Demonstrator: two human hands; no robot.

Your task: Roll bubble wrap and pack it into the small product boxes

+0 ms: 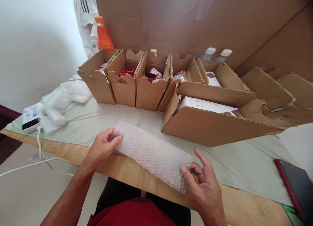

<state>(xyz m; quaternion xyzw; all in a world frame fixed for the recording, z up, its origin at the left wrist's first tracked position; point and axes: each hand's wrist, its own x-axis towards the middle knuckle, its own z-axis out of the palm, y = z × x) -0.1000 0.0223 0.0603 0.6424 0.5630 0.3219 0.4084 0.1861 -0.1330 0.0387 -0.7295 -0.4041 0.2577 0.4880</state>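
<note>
A long, flat piece of clear bubble wrap (151,154) stretches between my two hands above the front edge of the table. My left hand (104,146) pinches its left end, thumb on top and fingers underneath. At the other end, my right hand (204,183) grips the edge between thumb and bent fingers, with the index finger stretched out away from it. The right end hangs lower and closer to me than the left. Whether anything lies inside the wrap I cannot tell.
Several open cardboard boxes (149,94) stand in a row behind, holding red packets and white boxes. A larger carton (207,125) is at right. More bubble wrap (73,90) and a white power bank (31,116) lie left; a phone (295,187) lies right. A person (84,23) stands behind.
</note>
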